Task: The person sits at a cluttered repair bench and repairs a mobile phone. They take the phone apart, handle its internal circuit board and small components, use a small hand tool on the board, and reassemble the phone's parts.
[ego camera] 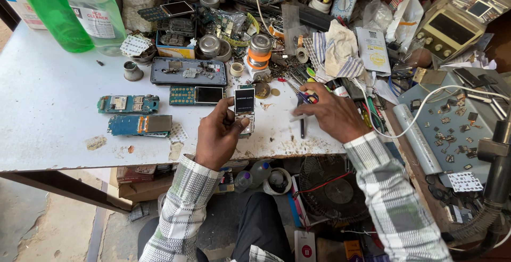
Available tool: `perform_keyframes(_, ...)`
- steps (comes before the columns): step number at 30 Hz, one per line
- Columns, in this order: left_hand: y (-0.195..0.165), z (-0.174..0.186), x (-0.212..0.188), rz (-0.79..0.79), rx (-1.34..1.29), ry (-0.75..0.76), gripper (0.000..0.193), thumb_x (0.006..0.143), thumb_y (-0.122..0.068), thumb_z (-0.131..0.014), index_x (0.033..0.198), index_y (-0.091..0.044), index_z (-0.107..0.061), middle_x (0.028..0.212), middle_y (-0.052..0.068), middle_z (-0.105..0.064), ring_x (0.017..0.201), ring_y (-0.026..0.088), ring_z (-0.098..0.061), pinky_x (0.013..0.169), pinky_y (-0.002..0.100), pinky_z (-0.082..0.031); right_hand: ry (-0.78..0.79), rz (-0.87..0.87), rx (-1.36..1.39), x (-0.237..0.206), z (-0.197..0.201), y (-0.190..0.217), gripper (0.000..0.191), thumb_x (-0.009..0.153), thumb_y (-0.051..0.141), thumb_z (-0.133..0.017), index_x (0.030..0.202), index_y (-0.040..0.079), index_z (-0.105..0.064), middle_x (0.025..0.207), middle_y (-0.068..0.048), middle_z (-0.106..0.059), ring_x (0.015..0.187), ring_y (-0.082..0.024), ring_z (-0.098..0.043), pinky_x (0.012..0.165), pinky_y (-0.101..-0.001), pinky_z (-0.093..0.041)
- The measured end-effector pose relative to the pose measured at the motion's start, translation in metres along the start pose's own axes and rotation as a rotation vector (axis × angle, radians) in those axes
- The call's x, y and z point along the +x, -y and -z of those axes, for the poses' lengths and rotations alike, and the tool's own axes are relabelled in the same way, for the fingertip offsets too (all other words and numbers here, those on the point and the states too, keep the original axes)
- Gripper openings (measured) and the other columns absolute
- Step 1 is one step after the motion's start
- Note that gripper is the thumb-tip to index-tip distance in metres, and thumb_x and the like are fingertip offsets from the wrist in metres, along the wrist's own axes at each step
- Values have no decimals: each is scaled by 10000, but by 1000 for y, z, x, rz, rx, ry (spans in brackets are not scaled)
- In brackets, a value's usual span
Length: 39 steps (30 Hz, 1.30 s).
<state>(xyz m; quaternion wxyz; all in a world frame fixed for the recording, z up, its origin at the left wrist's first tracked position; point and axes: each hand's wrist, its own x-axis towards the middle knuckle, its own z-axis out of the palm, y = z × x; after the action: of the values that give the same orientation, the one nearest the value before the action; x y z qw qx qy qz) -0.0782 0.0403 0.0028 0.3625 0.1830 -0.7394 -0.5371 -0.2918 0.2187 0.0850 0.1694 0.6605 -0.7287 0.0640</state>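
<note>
Black-screened little phone board (245, 107) sits pinched upright in the left hand (219, 134), fingers clamped on its edges just above the white bench (48, 107), probably so the display faces up for checking. Right hand (332, 114), fingers loosely curled together, rests on a dark tool (302, 123) beside the screwdriver pile (298, 83), handy for grabbing.

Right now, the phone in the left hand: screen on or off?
On. The small phone in the left hand shows a dark screen with a light line of text across it, not a blank panel.
</note>
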Motion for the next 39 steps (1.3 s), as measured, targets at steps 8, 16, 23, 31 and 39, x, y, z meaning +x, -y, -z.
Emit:
perform_keyframes(8, 3, -1, 1, -30, -9, -18, 430, 883, -54, -777, 1265, -2, -585, 644, 17, -499, 604, 52, -516, 556, 252, -504, 73, -604, 233, -17, -3, 17, 271, 906, 344, -756, 1096, 157, -704, 986, -64, -752, 819, -231, -732, 681, -385, -563)
perform_keyframes(16, -4, 0, 0, 15, 25, -9, 436, 879, -48, -783, 1269, 0, -595, 631, 17, -496, 579, 61, -487, 532, 272, -497, 141, -711, 348, -22, -20, 5, 425, 813, 428, -829, 1035, 100, -673, 944, -82, -754, 815, -174, -719, 689, -355, -569)
perform_keyframes(23, 0, -1, -1, 2, -4, -7, 427, 878, -39, -778, 1259, 9, -591, 639, 4, -498, 588, 47, -497, 540, 269, -507, -299, -698, 972, -25, -15, 3, 359, 1012, 325, -701, 1243, 65, -612, 821, 12, -535, 674, -111, -456, 572, -286, -385)
perform_keyframes(31, 5, -1, -2, -40, -62, -60, 442, 863, -34, -793, 1245, 27, -579, 664, 1, -458, 620, 67, -435, 558, 242, -461, -753, -303, 1343, -3, -50, 71, 189, 1090, 117, -619, 1222, 0, -552, 1117, -53, -604, 1057, -145, -622, 1089, -429, -575)
perform_keyframes(39, -1, 2, -3, 9, -99, -26, 403, 884, -37, -780, 1227, 23, -579, 656, -13, -455, 608, 57, -429, 546, 238, -456, -826, -211, 1467, -2, -77, 97, 176, 1098, 105, -525, 1246, 76, -434, 1220, -181, -649, 1129, -266, -714, 957, -447, -667)
